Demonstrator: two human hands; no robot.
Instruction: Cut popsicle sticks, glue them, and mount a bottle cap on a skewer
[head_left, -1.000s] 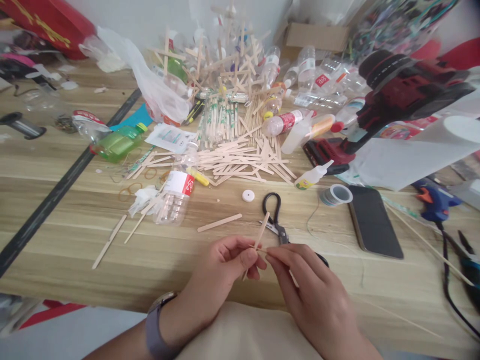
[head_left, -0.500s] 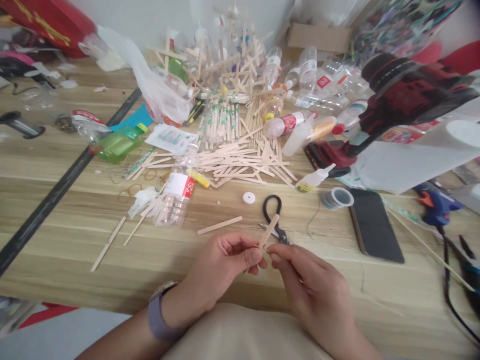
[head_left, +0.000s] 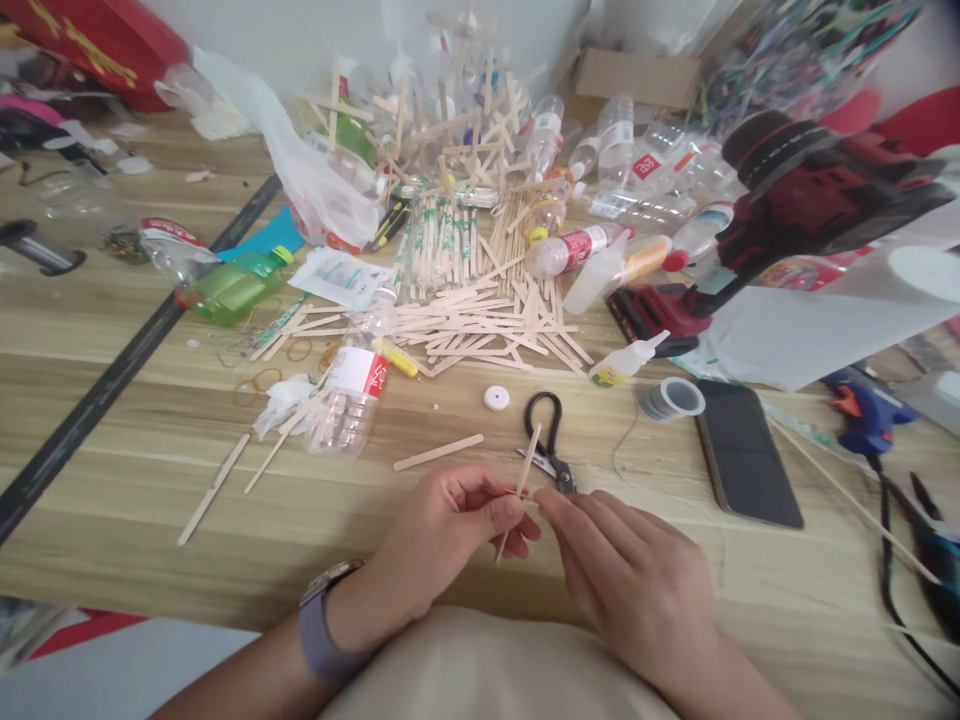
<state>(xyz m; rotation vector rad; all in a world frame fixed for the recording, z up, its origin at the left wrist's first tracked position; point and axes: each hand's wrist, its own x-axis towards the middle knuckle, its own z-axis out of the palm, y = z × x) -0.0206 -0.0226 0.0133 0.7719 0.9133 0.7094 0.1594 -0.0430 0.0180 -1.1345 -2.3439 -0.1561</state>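
Note:
Near the table's front edge my left hand (head_left: 465, 510) pinches a flat wooden stick (head_left: 529, 458) that stands tilted between thumb and fingers. A short crosswise piece shows where the fingertips meet. My right hand (head_left: 630, 560) is closed at the right end of that piece, its fingertips pressed together; what exactly they grip is too small to tell. Black-handled scissors (head_left: 544, 415) lie just behind the stick, partly hidden by it. Another loose stick (head_left: 439, 452) and a white round disc (head_left: 496, 398) rest on the table beyond my left hand.
A phone (head_left: 750, 455), a spool (head_left: 675, 398) and a glue bottle (head_left: 626, 362) lie to the right. Behind are a stick pile (head_left: 480, 325) and a red power drill (head_left: 675, 310). A clear bottle (head_left: 349, 385) lies left of centre; a glue gun (head_left: 870, 405) is far right.
The stick in my left hand has turned edge-on, and its lower end now shows below the fingers. My right hand has rotated slightly, with its knuckles more on top.

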